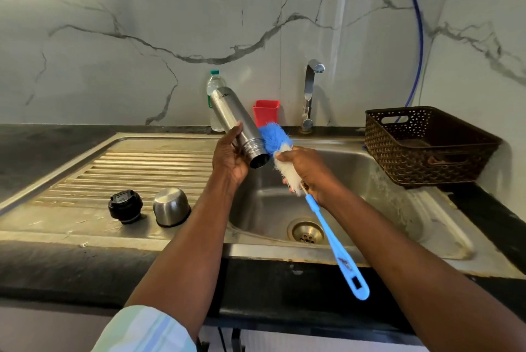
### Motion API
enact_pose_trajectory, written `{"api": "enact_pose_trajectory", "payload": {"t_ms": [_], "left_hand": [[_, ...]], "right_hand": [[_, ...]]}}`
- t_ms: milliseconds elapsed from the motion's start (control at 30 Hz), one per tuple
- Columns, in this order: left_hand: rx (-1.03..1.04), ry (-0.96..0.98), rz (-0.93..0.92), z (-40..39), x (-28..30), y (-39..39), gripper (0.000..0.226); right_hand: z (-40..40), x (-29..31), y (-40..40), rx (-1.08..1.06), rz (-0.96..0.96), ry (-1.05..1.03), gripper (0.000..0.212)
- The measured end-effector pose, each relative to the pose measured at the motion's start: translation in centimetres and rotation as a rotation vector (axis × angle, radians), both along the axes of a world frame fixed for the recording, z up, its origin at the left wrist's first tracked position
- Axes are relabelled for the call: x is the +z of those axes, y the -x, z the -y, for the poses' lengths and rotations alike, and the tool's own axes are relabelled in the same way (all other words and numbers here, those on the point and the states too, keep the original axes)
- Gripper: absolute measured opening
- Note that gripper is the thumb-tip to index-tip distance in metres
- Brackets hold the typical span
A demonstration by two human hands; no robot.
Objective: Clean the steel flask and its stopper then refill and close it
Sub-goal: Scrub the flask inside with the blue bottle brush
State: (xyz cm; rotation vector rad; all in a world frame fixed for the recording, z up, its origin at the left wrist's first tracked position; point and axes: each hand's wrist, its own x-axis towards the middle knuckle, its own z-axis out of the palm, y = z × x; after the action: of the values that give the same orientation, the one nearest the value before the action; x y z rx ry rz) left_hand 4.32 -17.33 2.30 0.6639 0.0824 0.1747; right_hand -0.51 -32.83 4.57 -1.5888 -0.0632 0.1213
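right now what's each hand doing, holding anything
Left hand: grips the steel flask, mouth tilted down over the sink.
Right hand: grips the bottle brush by its bristles.

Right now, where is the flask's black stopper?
In the head view, the black stopper sits on the ribbed draining board left of the sink basin, right beside the upturned steel cup and apart from both hands.
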Motion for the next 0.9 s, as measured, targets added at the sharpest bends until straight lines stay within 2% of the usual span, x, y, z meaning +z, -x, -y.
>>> {"api": "enact_pose_trajectory", "payload": {"t_ms": [133, 233, 300, 433, 500, 600, 700, 767, 833, 900], "left_hand": [[-0.004, 0.045, 0.053, 0.1, 0.0, -0.2, 0.048], [-0.063, -0.007, 0.04, 0.9, -0.1, 0.1, 0.032], [-0.067, -0.024, 0.011, 0.5, -0.2, 0.1, 0.031], [-0.02, -0.007, 0.006, -0.1, -0.3, -0.3, 0.024], [0.024, -0.018, -0.02, 0.1, -0.4, -0.5, 0.023], [0.053, -0.015, -0.016, 0.0, -0.8, -0.8, 0.047], [0.009, 0.028, 0.034, 0.2, -0.7, -0.8, 0.062], [-0.016, 0.049, 0.051, 0.6, -0.6, -0.8, 0.051], [-0.007, 0.038, 0.028, 0.5, -0.7, -0.9, 0.035], [-0.002, 0.025, 0.008, 0.2, -0.8, -1.0, 0.028]], "right_hand": [[0.1, 0.7, -0.1, -0.029, 0.115, -0.047, 0.002], [-0.5, 0.0, -0.1, 0.004, 0.004, -0.039, 0.005], [-0.4, -0.3, -0.1, 0.037, -0.07, -0.002, 0.007], [-0.4, 0.5, 0.0, -0.003, 0.058, -0.096, 0.006], [-0.4, 0.2, -0.1, -0.016, 0.032, -0.099, 0.01], [0.1, -0.2, -0.4, 0.003, -0.068, -0.038, 0.017], [0.5, 0.4, -0.6, 0.01, -0.021, -0.088, 0.013], [0.4, 0.2, -0.7, 0.02, -0.05, -0.071, 0.01], [0.2, -0.6, -0.9, 0.064, -0.162, 0.013, 0.013], [0.2, -1.0, -1.0, 0.063, -0.195, 0.029, 0.016]]}}
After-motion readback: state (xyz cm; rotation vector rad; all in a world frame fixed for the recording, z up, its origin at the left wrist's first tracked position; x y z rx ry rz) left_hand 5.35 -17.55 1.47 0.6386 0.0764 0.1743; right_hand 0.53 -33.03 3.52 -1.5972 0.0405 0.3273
